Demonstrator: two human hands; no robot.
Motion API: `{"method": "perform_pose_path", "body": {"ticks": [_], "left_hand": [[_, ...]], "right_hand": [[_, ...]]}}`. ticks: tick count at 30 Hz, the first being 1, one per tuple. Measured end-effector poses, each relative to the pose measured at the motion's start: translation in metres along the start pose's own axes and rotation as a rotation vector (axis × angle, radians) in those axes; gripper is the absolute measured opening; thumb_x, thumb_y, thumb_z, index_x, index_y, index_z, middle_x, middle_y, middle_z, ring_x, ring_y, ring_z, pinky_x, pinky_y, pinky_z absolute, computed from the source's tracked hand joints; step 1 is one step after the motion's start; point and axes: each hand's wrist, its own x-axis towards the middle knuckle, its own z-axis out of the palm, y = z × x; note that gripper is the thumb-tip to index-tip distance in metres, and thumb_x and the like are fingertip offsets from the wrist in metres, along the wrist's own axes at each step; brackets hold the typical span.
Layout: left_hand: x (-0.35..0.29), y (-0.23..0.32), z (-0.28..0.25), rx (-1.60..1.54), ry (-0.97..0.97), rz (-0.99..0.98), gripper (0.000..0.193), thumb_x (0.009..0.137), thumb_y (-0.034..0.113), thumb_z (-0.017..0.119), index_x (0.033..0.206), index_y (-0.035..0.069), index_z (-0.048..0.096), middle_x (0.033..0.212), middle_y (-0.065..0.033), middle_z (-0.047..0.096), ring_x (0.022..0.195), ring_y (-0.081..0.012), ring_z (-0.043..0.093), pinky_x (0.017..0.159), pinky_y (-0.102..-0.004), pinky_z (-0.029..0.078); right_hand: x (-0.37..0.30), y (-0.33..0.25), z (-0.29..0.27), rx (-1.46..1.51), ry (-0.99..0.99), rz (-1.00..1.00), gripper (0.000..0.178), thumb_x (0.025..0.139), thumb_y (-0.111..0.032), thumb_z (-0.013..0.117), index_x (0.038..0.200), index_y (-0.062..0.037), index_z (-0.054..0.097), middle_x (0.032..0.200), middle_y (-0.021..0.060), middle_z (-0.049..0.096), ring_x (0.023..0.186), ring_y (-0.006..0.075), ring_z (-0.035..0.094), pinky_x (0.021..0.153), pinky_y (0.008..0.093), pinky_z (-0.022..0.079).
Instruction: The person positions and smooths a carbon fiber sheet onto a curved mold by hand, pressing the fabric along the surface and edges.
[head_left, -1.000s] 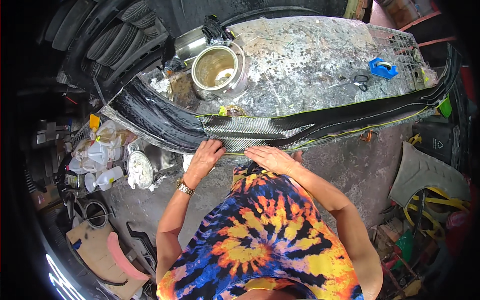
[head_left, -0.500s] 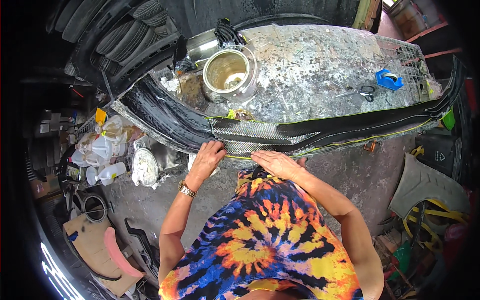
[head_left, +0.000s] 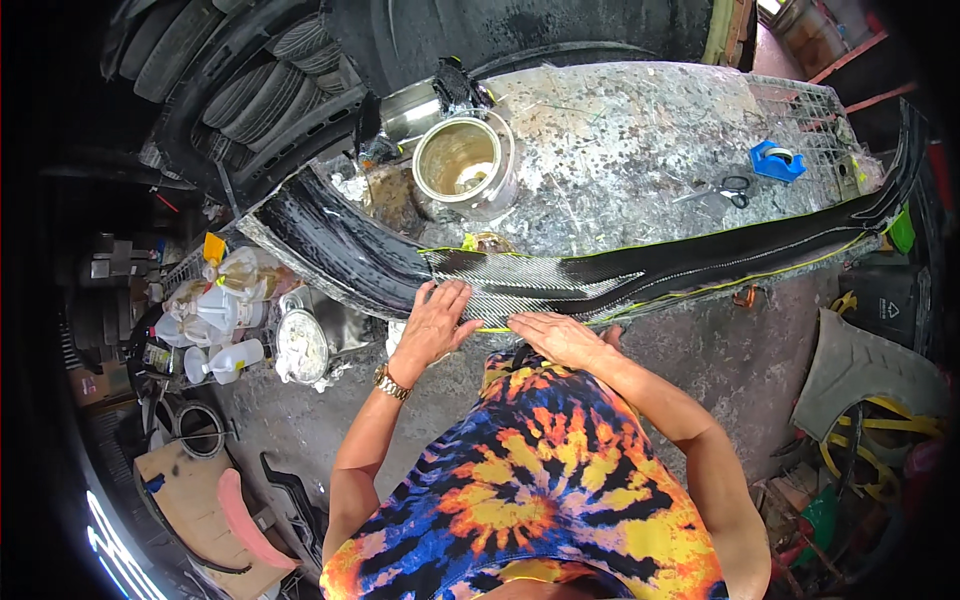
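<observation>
"What have you got there in front of you?"

"A black woven sheet (head_left: 560, 275) with yellow-green lines along its edges. It lies lengthwise over a long curved piece (head_left: 335, 235), along the near side of the worktop (head_left: 620, 120). To the left, the dark streaked surface of that piece shows beyond the weave; to the right, the sheet bends away from me."

"How are you holding it?"

"My left hand (head_left: 437, 320) rests on the sheet's left end, fingers loosely bent and a little spread, thumb out to the side. My right hand (head_left: 560, 338) lies nearly flat at the near edge, fingers stretched out and pointing left. Both are open, and I see neither one closed round anything. Whether a fingertip hooks beneath the edge, I can't tell."

"Are they touching each other?"

"No, they're near each other, with a short stretch of the yellow edge between them."

"And what's around you?"

"On the far side of the sheet there's an open metal can (head_left: 445, 150) with pale residue inside. Well to the right of it lie scissors (head_left: 724, 189), and near those a blue tape dispenser (head_left: 778, 165). Off to my left are a round lid (head_left: 302, 348) smeared with white and several plastic jugs (head_left: 228, 308). I've a metal watch (head_left: 392, 384) on my left wrist."
</observation>
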Motion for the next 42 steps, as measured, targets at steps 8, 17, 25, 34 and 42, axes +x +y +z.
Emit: {"method": "perform_pose_path", "body": {"ticks": [8,17,25,34,42], "left_hand": [[0.004,-0.013,0.005,-0.009,0.001,0.039,0.058,0.094,0.048,0.058,0.127,0.000,0.060,0.131,-0.0157,0.061,0.126,-0.0278,0.055,0.113,-0.0500,0.029],[0.004,-0.015,0.009,0.002,-0.018,0.035,0.053,0.095,0.046,0.058,0.127,0.004,0.061,0.131,-0.0131,0.061,0.125,-0.0259,0.056,0.115,-0.0502,0.028],[0.038,-0.042,-0.029,0.030,0.239,0.002,0.034,0.086,0.020,0.071,0.115,0.006,0.064,0.117,-0.0093,0.061,0.112,-0.0288,0.056,0.093,-0.0409,0.042],[0.063,-0.067,-0.032,0.042,0.154,0.066,0.008,0.088,0.013,0.066,0.088,0.005,0.064,0.096,-0.0061,0.060,0.096,-0.0262,0.056,0.084,-0.0405,0.042],[0.065,-0.071,-0.033,0.017,0.144,0.024,0.009,0.089,0.014,0.063,0.093,0.005,0.063,0.095,-0.0079,0.058,0.096,-0.0270,0.056,0.083,-0.0402,0.043]], "right_hand": [[0.002,-0.005,-0.002,0.040,0.003,0.059,0.043,0.095,-0.015,0.049,0.136,-0.0016,0.053,0.141,0.0169,0.054,0.131,0.0306,0.053,0.111,0.0407,0.041],[0.031,-0.009,-0.016,0.050,0.192,0.216,0.046,0.095,-0.021,0.059,0.135,0.0002,0.051,0.137,0.0204,0.055,0.128,0.0347,0.052,0.110,0.0428,0.041],[0.033,-0.001,-0.006,0.056,0.178,0.229,0.047,0.095,-0.021,0.059,0.135,0.0012,0.049,0.135,0.0213,0.057,0.126,0.0362,0.054,0.109,0.0427,0.043],[0.034,0.000,0.001,0.019,0.185,0.186,0.048,0.096,-0.023,0.056,0.138,-0.0009,0.048,0.143,0.0174,0.052,0.133,0.0321,0.049,0.113,0.0429,0.038],[0.035,-0.004,0.009,-0.090,0.199,0.215,0.047,0.096,-0.021,0.055,0.139,-0.0026,0.049,0.144,0.0152,0.051,0.134,0.0305,0.047,0.113,0.0447,0.037]]}}
